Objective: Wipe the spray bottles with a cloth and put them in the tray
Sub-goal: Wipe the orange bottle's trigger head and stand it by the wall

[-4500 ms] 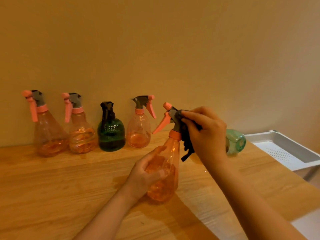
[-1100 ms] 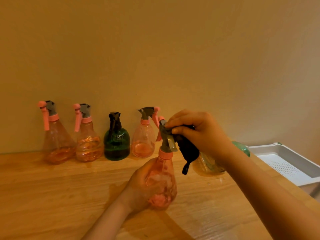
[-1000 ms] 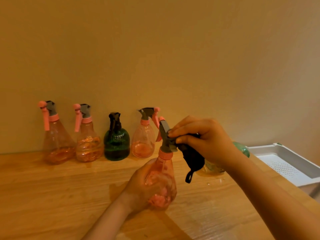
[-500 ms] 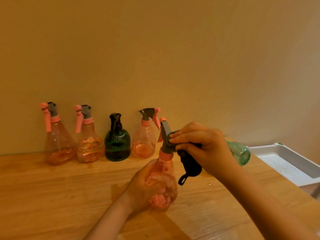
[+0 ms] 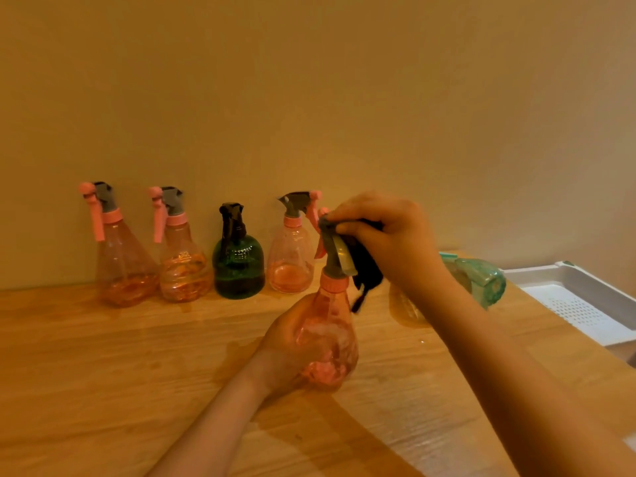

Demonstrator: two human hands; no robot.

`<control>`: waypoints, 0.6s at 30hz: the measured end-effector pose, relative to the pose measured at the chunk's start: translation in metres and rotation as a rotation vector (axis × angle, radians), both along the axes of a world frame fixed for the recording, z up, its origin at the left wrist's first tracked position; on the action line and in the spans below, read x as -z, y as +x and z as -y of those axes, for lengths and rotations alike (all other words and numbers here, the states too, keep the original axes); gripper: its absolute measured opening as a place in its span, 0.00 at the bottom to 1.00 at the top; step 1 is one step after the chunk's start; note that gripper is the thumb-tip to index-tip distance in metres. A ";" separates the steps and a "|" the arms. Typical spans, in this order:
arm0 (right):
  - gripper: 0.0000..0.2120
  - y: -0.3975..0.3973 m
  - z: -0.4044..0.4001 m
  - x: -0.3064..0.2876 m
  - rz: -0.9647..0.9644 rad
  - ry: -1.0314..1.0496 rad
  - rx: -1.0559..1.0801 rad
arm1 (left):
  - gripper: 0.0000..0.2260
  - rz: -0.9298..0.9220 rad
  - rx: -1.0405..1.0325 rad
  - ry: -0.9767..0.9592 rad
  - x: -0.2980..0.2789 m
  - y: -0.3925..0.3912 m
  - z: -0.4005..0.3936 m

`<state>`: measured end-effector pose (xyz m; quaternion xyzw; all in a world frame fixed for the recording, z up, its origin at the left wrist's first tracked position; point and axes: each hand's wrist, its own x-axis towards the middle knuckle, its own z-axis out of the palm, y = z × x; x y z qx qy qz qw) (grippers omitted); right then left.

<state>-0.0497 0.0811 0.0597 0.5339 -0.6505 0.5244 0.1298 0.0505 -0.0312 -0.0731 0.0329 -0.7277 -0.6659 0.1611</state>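
Tabletop [image 5: 103, 366] of pale wood filled the lower view, its near edge cut off. At its right end a white perforated tray [image 5: 581, 297] ran out of frame. Behind the held orange spray bottle [image 5: 330, 339] four bottles lined the wall; right of it a teal bottle [image 5: 485, 280] lay tipped, largely hidden by the right forearm. The left hand [image 5: 285, 346] gripped the held bottle's body, fingers blurred through the plastic. The right hand [image 5: 392, 235] pinched a black cloth [image 5: 364, 266] against the grey trigger head [image 5: 334, 249], covering most of the cloth.
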 end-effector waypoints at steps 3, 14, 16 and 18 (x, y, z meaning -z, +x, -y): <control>0.12 0.010 -0.024 0.020 -0.105 -0.045 -0.048 | 0.26 -0.028 -0.028 -0.044 -0.002 -0.002 0.000; 0.19 0.002 -0.037 0.071 0.404 -0.223 0.127 | 0.38 0.029 -0.106 -0.062 -0.001 -0.002 -0.003; 0.19 0.003 -0.036 0.070 0.415 -0.268 0.125 | 0.32 0.027 -0.073 0.073 -0.006 0.000 -0.002; 0.15 0.001 -0.034 0.066 0.464 -0.324 0.101 | 0.31 0.033 -0.034 0.226 -0.005 -0.001 0.000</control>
